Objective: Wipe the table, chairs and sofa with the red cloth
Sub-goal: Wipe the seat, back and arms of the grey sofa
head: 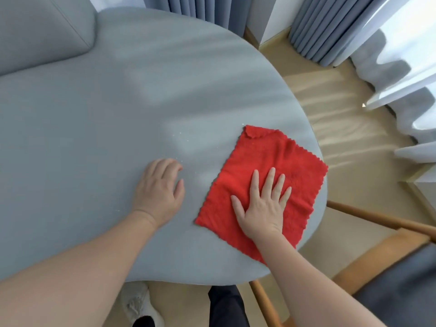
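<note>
In the head view, our right hand (262,206) presses flat, fingers spread, on the red zigzag-edged cloth (283,156). The cloth lies spread near the right edge of the grey rounded surface (118,102), its long axis running away from us. Small white specks (180,135) lie just left of it, near our left hand (158,192), which rests loosely curled and holds nothing. A wooden chair (377,219) stands past the edge.

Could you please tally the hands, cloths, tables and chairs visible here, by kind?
hands: 2 (left hand, right hand)
red cloth: 1
grey table: 1
wooden chair: 1
total: 5
</note>
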{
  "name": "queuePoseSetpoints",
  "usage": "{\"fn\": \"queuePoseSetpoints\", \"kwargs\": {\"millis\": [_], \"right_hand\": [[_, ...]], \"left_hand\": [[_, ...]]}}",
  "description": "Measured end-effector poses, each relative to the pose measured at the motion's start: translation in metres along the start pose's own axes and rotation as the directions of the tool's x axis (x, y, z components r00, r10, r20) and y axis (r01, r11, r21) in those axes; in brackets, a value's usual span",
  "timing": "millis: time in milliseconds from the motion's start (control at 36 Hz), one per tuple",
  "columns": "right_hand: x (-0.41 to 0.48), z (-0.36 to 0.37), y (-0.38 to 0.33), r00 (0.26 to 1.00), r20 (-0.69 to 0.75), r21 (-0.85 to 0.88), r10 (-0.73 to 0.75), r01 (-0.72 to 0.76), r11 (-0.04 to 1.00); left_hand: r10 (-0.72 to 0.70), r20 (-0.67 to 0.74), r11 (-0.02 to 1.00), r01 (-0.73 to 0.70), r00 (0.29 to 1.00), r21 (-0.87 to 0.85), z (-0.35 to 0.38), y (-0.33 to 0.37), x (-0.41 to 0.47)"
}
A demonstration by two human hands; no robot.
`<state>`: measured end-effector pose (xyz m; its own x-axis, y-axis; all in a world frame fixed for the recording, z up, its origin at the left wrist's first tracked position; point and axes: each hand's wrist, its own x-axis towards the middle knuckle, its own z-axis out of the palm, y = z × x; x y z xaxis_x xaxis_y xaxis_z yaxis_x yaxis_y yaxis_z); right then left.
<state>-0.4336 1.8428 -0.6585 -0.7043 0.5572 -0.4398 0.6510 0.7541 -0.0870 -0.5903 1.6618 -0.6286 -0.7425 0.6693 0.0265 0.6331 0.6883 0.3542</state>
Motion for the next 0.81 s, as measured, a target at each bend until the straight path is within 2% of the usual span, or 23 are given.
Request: {"fn": "queuePoseSetpoints", "kwargs": {"millis": [472,806], "right_hand": [[0.066,-0.022,0.004,0.992,-0.093,-0.065,-0.087,0.081,0.995],[0.144,-0.060,-0.002,0.968,-0.129,-0.124,-0.214,0.198,0.972]], "left_hand": [[-0.132,0.016,0.986,0.130,0.991,0.101,-0.012,-0.068,0.006],[-0.120,0.098,0.970,0.095,0.988,0.225,-0.028,-0.134,0.036]]}}
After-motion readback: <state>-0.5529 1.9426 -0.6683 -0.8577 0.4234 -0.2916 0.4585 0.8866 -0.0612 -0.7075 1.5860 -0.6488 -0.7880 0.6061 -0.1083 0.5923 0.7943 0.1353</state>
